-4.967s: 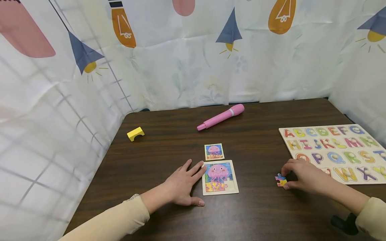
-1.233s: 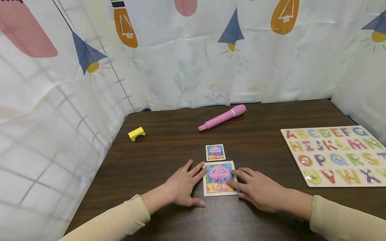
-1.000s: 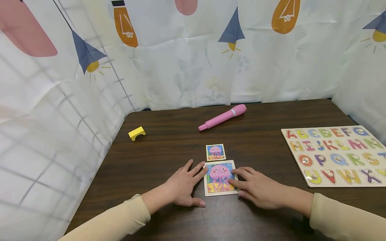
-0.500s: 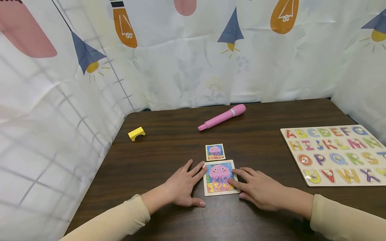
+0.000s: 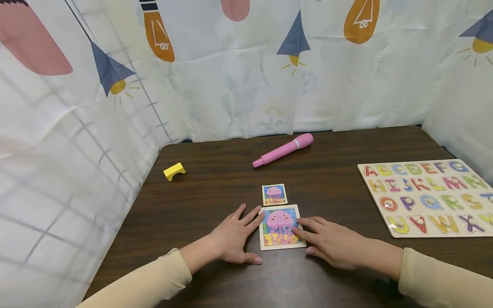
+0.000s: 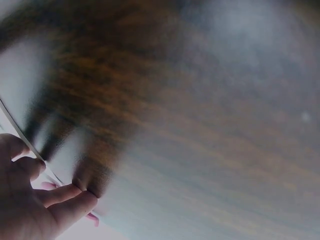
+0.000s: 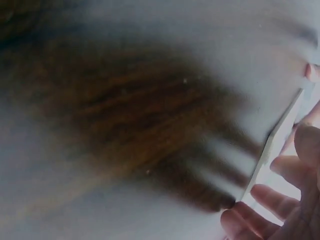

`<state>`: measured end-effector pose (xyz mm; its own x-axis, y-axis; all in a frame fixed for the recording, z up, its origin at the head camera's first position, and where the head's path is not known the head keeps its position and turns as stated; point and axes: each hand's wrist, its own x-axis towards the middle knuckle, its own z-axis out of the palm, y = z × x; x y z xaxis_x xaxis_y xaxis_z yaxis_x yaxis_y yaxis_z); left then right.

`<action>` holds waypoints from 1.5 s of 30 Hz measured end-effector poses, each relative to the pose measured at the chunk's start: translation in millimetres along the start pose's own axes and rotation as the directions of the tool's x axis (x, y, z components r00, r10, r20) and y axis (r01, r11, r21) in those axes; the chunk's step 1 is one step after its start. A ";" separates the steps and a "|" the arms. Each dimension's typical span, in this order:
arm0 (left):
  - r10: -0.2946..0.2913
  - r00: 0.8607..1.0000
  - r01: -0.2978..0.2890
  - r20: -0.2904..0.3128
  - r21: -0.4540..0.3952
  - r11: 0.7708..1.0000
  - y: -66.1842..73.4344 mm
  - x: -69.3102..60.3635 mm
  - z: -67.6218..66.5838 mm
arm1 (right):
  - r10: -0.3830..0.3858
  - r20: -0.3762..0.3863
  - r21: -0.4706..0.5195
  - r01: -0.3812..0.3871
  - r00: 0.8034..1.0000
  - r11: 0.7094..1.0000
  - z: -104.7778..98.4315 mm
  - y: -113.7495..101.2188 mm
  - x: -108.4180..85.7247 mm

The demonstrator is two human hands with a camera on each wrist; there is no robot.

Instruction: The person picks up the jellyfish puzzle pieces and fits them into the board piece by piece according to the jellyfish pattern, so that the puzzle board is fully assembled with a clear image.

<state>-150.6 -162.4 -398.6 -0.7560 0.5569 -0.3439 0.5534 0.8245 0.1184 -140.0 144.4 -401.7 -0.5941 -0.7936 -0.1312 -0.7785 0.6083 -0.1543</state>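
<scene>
A square jigsaw puzzle (image 5: 280, 247) with a pink jellyfish picture lies flat in its pale frame, its visible pieces filling it. Just beyond it lies a small jellyfish picture card (image 5: 274, 194). My left hand (image 5: 233, 239) rests with spread fingers on the table, fingertips at the frame's left edge. From the right, my right hand (image 5: 333, 244) touches the puzzle's right side with its fingertips, the fingers extended and covering a little of that edge. In the right wrist view the frame's pale edge (image 7: 280, 135) runs beside the fingers.
An alphabet board (image 5: 427, 201) with knobbed letters lies at the right of the dark table (image 5: 215, 188). A pink microphone-shaped pen (image 5: 283, 150) lies near the back. A yellow arch block (image 5: 174, 171) stands at the left. Printed curtains surround the table.
Five seconds ago my right hand held a puzzle piece near the alphabet board, and the puzzle had a gap at lower right. Now that corner is filled; over the last second the hands barely moved.
</scene>
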 end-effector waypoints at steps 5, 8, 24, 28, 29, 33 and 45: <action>-0.003 1.000 0.003 0.002 -0.001 1.000 0.2 1.1 -1.1 | -0.016 -0.015 -0.050 0.015 1.000 0.999 -1.1 -0.7 -0.9; -0.008 1.000 0.008 0.002 -0.003 1.000 0.5 1.2 -1.5 | -0.025 -0.018 -0.072 0.024 1.000 0.997 -0.3 -0.9 -0.6; -0.003 1.000 0.003 -0.001 -0.012 1.000 0.6 2.3 0.0 | -0.020 -0.094 -0.105 0.010 0.995 0.994 -2.0 -5.7 16.8; -0.009 1.000 0.009 0.005 -0.014 1.000 0.5 2.1 -0.3 | -0.044 -0.055 -0.068 0.040 0.998 0.997 -4.8 -11.8 29.0; -0.010 1.000 0.010 0.006 -0.015 1.000 0.7 1.7 -0.6 | -0.042 -0.044 -0.055 0.040 0.998 0.998 -5.1 -13.1 31.2; -0.007 1.000 0.007 0.004 -0.013 1.000 1.6 1.6 -2.5 | -0.024 -0.022 -0.034 0.023 0.999 0.999 -5.5 -15.5 34.6; -0.013 1.000 0.014 0.008 -0.039 0.999 2.6 0.1 -4.3 | 0.032 0.021 0.170 -0.035 0.999 0.985 -3.6 -3.3 27.3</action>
<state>-150.8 -159.8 -394.4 -0.7606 0.5451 -0.3526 0.5291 0.8352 0.1500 -154.5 120.7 -401.3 -0.6145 -0.7733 -0.1563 -0.7116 0.6288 -0.3135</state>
